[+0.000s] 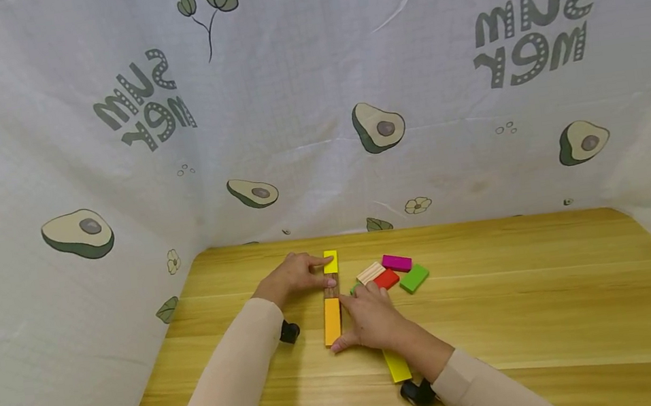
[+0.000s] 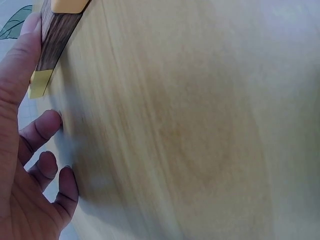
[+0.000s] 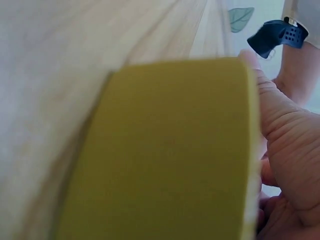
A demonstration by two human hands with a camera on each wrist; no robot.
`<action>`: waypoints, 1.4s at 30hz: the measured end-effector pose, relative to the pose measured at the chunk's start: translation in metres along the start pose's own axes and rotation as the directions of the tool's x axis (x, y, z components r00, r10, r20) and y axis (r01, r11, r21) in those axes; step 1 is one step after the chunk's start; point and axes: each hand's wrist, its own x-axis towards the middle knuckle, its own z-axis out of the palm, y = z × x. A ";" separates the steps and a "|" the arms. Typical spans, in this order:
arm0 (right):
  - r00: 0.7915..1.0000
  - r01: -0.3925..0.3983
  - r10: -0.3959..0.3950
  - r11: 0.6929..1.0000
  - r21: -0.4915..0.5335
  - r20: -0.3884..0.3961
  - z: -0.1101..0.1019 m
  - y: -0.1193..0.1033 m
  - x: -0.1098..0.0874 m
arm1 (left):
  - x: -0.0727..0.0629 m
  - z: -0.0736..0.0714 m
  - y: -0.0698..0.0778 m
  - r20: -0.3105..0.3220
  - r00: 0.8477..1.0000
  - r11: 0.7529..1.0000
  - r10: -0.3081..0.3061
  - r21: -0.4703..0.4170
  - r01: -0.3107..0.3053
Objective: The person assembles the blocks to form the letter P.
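In the head view a line of blocks runs away from me: an orange block (image 1: 331,322) nearest, a dark brown wood-grain block (image 1: 332,293) beyond it and a yellow block (image 1: 331,265) at the far end. My left hand (image 1: 293,277) reaches in from the left, index fingertip on the yellow block and thumb on the brown one; its other fingers (image 2: 42,130) hang loosely bent. My right hand (image 1: 372,320) holds the orange block lengthwise, thumb at its near end and index finger by its far right corner. Under the right wrist lies a longer yellow block (image 1: 398,366).
Right of the line lie a magenta block (image 1: 397,263), a green block (image 1: 414,279), a red block (image 1: 387,279) and a pale wood block (image 1: 370,272). Another green piece is mostly hidden by the right hand. A printed curtain (image 1: 311,95) hangs behind the wooden table (image 1: 530,299).
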 end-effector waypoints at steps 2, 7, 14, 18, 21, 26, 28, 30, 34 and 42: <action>1.000 0.000 0.000 1.000 0.000 0.000 0.000 0.000 0.000 | 0.000 0.000 0.000 0.000 1.000 1.000 0.005 0.003 -0.005; 1.000 0.000 0.000 1.000 0.004 -0.004 0.000 0.000 -0.001 | -0.001 -0.002 -0.001 0.007 1.000 1.000 0.025 0.005 -0.025; 1.000 -0.020 0.020 0.998 0.059 -0.004 -0.003 0.004 -0.007 | -0.002 -0.003 -0.002 0.021 0.998 0.999 0.053 0.000 -0.053; 0.998 -0.059 0.061 0.991 0.122 -0.010 -0.009 0.011 -0.013 | -0.004 -0.003 -0.002 0.029 0.999 0.999 0.042 0.012 -0.042; 0.996 -0.088 0.090 0.981 0.173 -0.008 -0.018 0.019 -0.020 | -0.005 -0.003 0.000 0.037 0.998 0.998 0.041 0.056 -0.043; 0.994 -0.110 0.104 0.968 0.223 0.038 -0.031 0.035 -0.035 | -0.007 -0.003 0.002 0.050 0.998 0.993 0.036 0.115 -0.041; 0.993 -0.107 0.091 0.969 0.224 0.080 -0.035 0.042 -0.043 | -0.007 -0.003 0.002 0.053 0.998 0.991 0.036 0.125 -0.043; 0.987 -0.106 0.075 0.970 0.217 0.144 -0.038 0.047 -0.051 | -0.006 -0.002 0.003 0.055 0.998 0.989 0.035 0.139 -0.042; 0.964 -0.119 0.066 0.974 0.195 0.257 -0.038 0.054 -0.064 | -0.005 -0.002 0.003 0.049 0.999 0.989 0.023 0.145 -0.030; 0.968 -0.104 0.050 0.972 0.209 0.246 -0.030 0.058 -0.070 | -0.004 -0.002 0.002 0.056 0.998 0.993 0.028 0.117 -0.034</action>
